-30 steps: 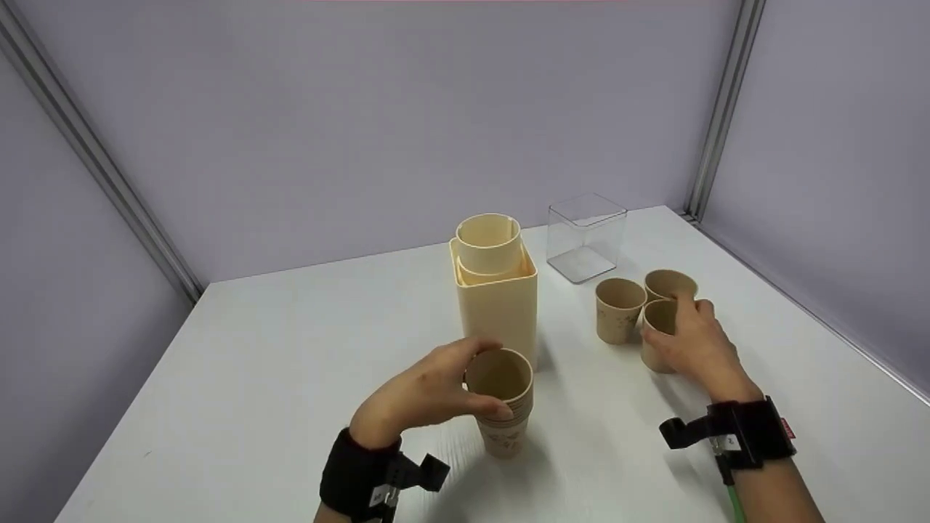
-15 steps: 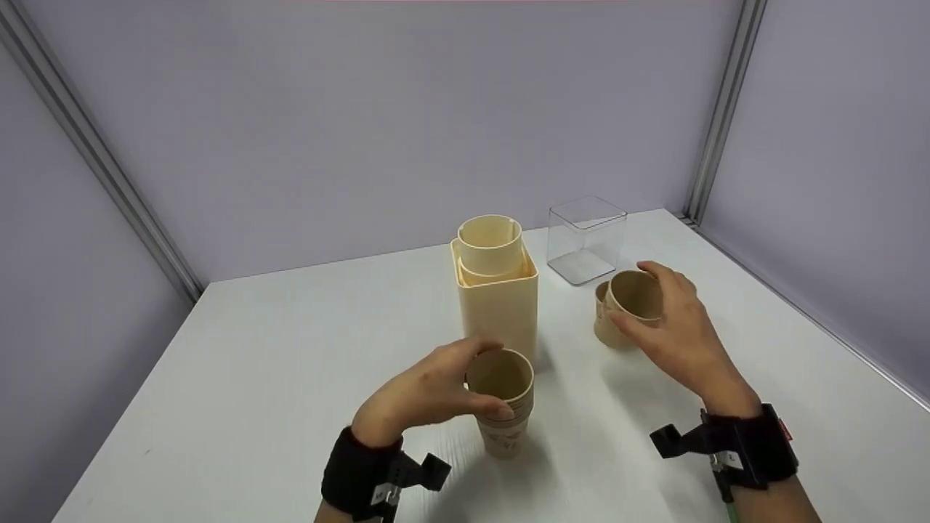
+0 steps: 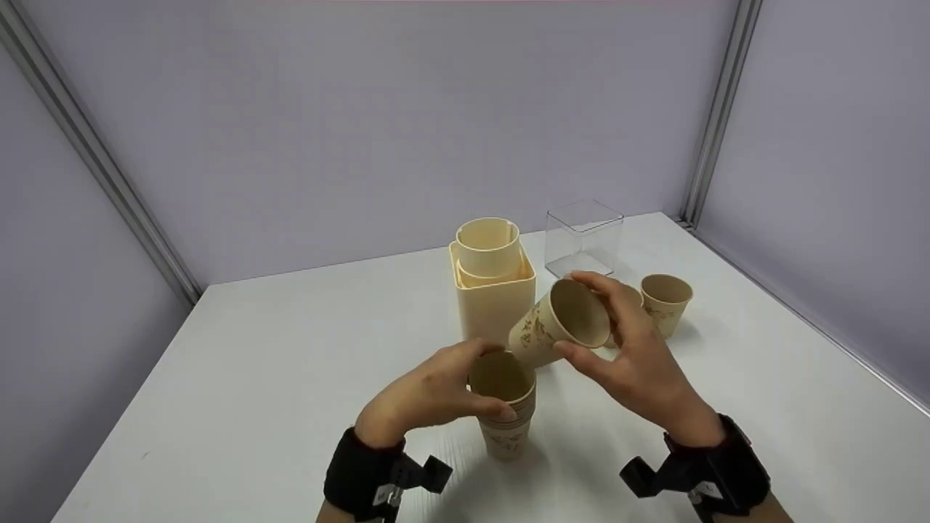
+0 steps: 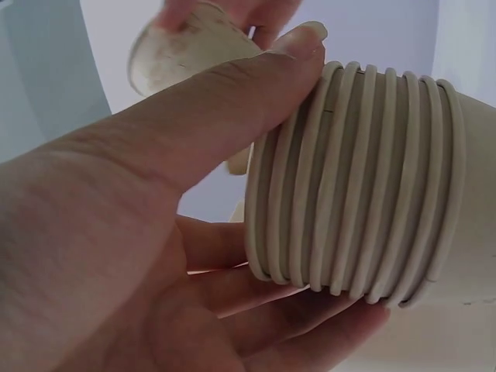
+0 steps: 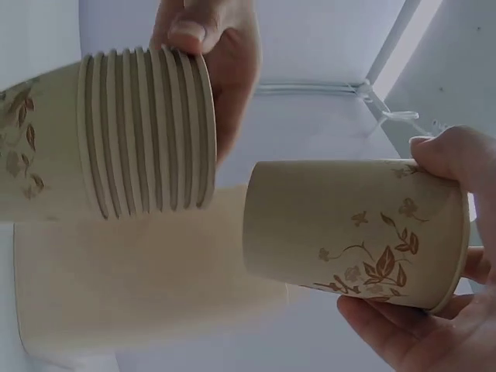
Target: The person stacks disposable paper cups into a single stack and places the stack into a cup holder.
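My left hand [image 3: 429, 396] grips a stack of nested paper cups [image 3: 505, 414] standing on the white table [image 3: 290, 363]; the left wrist view shows the stack [image 4: 364, 186] with its many rims between thumb and fingers. My right hand [image 3: 632, 356] holds a single paper cup [image 3: 556, 327] with a brown leaf print, tilted, just above and right of the stack. In the right wrist view that cup [image 5: 349, 225] lies close to the stack [image 5: 116, 132]. Another paper cup [image 3: 665, 301] stands alone at the right.
A tall cream square holder [image 3: 494, 290] with a round insert stands behind the stack. A clear plastic box [image 3: 583, 236] sits further back right. Purple walls with metal rails close in the table at the back and right.
My right hand has lifted one cup from the group at the right and carried it left, tilted, up to the stack. My left hand has stayed on the stack.
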